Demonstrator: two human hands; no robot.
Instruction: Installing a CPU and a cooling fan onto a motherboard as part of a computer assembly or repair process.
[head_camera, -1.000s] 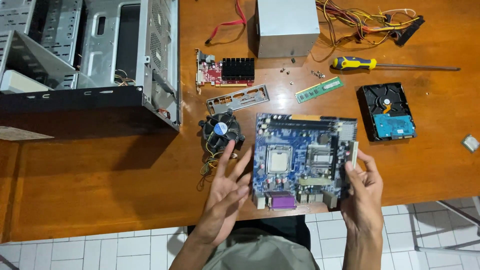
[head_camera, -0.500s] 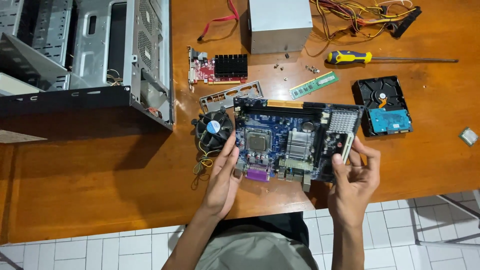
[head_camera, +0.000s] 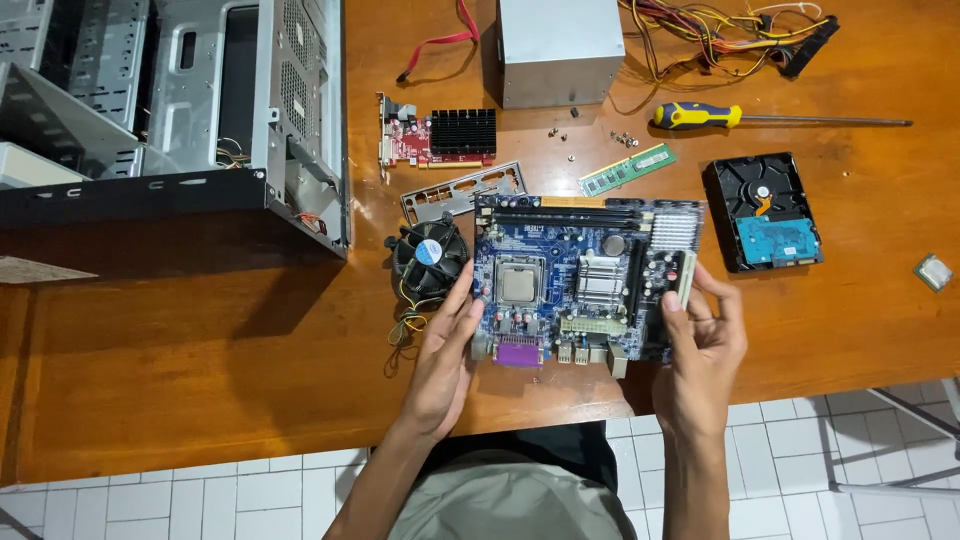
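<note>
A blue motherboard (head_camera: 585, 278) with a silver processor socket and a small heatsink is held just above the wooden table's near edge. My left hand (head_camera: 447, 352) grips its left edge, fingers along the board's side. My right hand (head_camera: 700, 345) grips the right edge, fingers curled around it. A black round cooler fan (head_camera: 428, 262) with trailing wires lies right beside my left fingers.
An open grey computer case (head_camera: 180, 110) fills the far left. On the wooden table (head_camera: 200, 350) lie a red graphics card (head_camera: 440, 137), metal port shield (head_camera: 462, 189), green memory stick (head_camera: 627, 169), grey power supply (head_camera: 560, 48), yellow-blue screwdriver (head_camera: 740, 117), hard drive (head_camera: 765, 212), loose processor chip (head_camera: 934, 271).
The motherboard has turned in my hands from upright to wide-side across and has been lifted a little. Both hands stayed on its left and right edges.
</note>
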